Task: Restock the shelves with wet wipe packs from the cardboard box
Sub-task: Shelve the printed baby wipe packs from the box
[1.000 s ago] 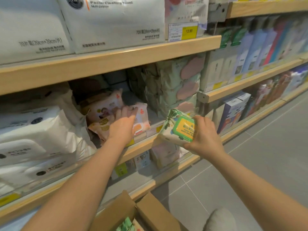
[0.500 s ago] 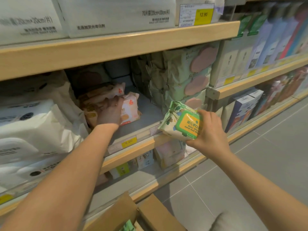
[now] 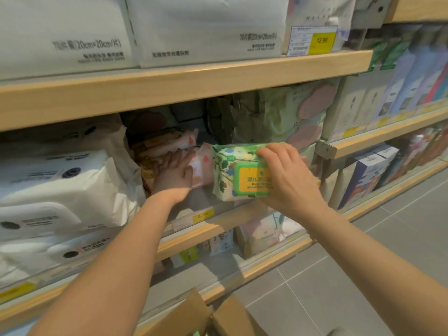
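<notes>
My right hand (image 3: pixel 288 178) grips a green floral wet wipe pack (image 3: pixel 232 170) with a yellow and green lid, holding it over the middle shelf (image 3: pixel 218 229) just inside its front edge. My left hand (image 3: pixel 173 170) lies flat with fingers spread against a stack of pink and orange wipe packs (image 3: pixel 167 144) further back on that shelf. The green pack sits right beside the pink stack. The cardboard box (image 3: pixel 206 316) shows only its open flaps at the bottom edge.
Large white tissue packs (image 3: pixel 53 190) fill the shelf's left. Pale green packs with pink ovals (image 3: pixel 286 117) stand to the right. White packs (image 3: pixel 194 27) line the upper shelf. A yellow price tag (image 3: pixel 202 215) marks the shelf edge. Grey tiled floor (image 3: pixel 363 263) lies at right.
My right hand has carried the green pack up and left onto the shelf, beside the pink stack. My left hand stays pressed on the pink packs.
</notes>
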`<state>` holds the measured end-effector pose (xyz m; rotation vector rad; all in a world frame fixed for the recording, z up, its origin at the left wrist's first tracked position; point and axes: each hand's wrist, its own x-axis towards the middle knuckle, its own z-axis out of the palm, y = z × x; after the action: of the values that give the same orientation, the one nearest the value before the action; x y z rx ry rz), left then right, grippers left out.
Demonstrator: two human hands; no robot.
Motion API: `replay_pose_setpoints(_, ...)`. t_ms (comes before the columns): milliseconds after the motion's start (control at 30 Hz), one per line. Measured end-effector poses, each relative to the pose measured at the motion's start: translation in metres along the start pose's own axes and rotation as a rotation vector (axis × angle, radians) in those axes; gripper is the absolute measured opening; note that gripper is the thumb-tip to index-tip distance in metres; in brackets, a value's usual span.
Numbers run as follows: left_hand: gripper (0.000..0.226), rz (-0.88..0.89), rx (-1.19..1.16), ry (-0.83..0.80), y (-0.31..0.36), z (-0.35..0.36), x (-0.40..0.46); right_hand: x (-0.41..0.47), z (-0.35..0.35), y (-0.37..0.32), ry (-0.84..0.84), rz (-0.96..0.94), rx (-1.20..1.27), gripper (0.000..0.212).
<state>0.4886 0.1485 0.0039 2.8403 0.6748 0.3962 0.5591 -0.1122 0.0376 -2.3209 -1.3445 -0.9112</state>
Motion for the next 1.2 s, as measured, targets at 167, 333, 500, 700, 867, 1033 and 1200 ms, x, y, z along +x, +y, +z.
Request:
replay_pose_setpoints(167,0.057,-0.085,-0.339,-0.048,0.007,-0.016,-0.005,0.057,0.042,-0.006,-0.155,-0.23,-0.243,0.068)
replay_pose_setpoints(333,0.08,0.032,-0.135,-0.126,-0.001,-0.004,-0.009,0.063,0.049,0.013,-0.601,-0.044,0.02,0.098)
replay_pose_setpoints(500,0.083,0.039,-0.127,-0.097,0.0,-0.002,-0.01,0.082,0.029,0.013,-0.941,0.115,0.194,0.109)
replay_pose_setpoints(700,0.085,0.029,-0.15,-0.136,-0.001,-0.003,-0.01,0.08,0.039,0.019,-0.807,0.042,0.119,0.09)
replay_pose_setpoints(867,0.104,-0.002,-0.089,-0.094,0.0,0.005,-0.005,0.079,0.053,0.018,-0.648,-0.039,0.074,0.081)
replay_pose_setpoints(1033,0.104,-0.001,-0.026,-0.019,0.004,0.006,-0.001,0.066,0.059,0.002,-0.525,-0.047,-0.052,0.076)
replay_pose_setpoints(1200,0.107,0.015,-0.033,0.067,0.004,-0.003,-0.004,0.049,0.051,-0.003,-0.502,0.06,-0.022,0.071)
